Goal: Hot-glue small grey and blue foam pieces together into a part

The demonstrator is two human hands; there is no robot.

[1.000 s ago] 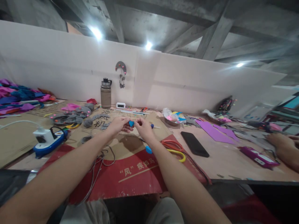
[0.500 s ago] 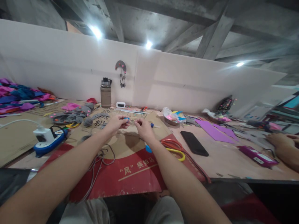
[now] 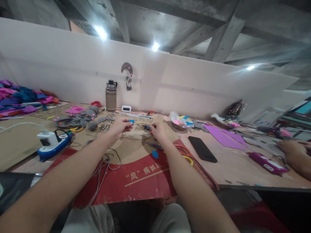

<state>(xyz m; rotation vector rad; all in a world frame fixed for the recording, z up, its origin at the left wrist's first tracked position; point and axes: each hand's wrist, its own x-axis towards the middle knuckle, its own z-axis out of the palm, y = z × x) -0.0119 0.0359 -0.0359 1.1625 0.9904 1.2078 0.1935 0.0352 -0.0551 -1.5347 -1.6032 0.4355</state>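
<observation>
My left hand (image 3: 120, 127) pinches a small blue heart-shaped piece (image 3: 131, 121) at the fingertips, above the printed cardboard sheet (image 3: 136, 149). My right hand (image 3: 158, 132) is to its right, with fingers closed at a small dark tool (image 3: 147, 127) that has blue and orange parts; its kind is not clear, and the palm hides part of it. Under the right forearm lie red-handled scissors (image 3: 182, 149) and a yellow handle (image 3: 189, 160). Another blue piece (image 3: 155, 154) rests on the cardboard. Loose grey cord (image 3: 104, 163) is coiled near the left forearm.
A blue power strip (image 3: 54, 148) with a white plug stands left. Grey felt pieces (image 3: 75, 119), a bottle (image 3: 111, 97) and a small white clock (image 3: 126, 108) are farther back. Right are a black phone (image 3: 202, 149), a bowl (image 3: 179, 125), purple sheets (image 3: 224, 136) and another person's hand (image 3: 293, 149).
My right hand has moved right, away from the left, to the dark tool. My left hand still holds the blue piece, its heart shape now more visible. The scissors' blades have come into view.
</observation>
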